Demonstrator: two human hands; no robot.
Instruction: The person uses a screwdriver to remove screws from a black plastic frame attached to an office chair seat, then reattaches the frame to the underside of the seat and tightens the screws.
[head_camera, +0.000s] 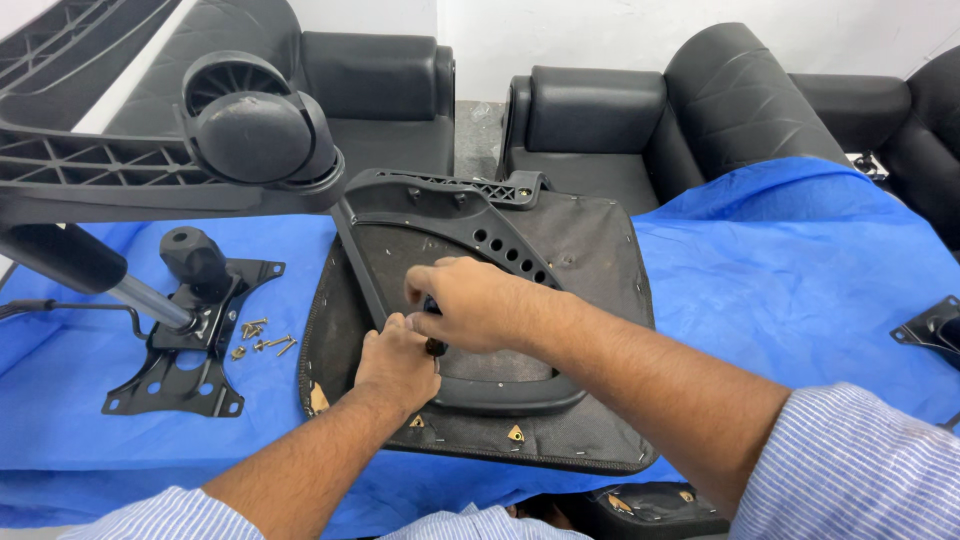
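Screwdriver (435, 345) upright on seat pan (520, 395); right hand (475, 305) gripping; left hand (397, 365) steadying.

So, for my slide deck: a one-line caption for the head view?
Both hands, left and right, work a small dark tool on an upturned black chair seat.

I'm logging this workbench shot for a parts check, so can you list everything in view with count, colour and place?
Seat pan: one, black, upside down, centre of the cloth.
Plastic armrest frame: one, black, lying on the seat pan.
Screwdriver: one, dark handle, mostly hidden between the hands.
Tilt mechanism plate: one, black, left on the cloth.
Screws: small heap, brass, beside that plate.
Chair base with castor: one, black, upper left.
Bracket: one, black, right edge.
Cloth: one, blue, covering the table.
Sofas: black, behind.
Left hand: on the frame, by the tool.
Right hand: gripping the tool.
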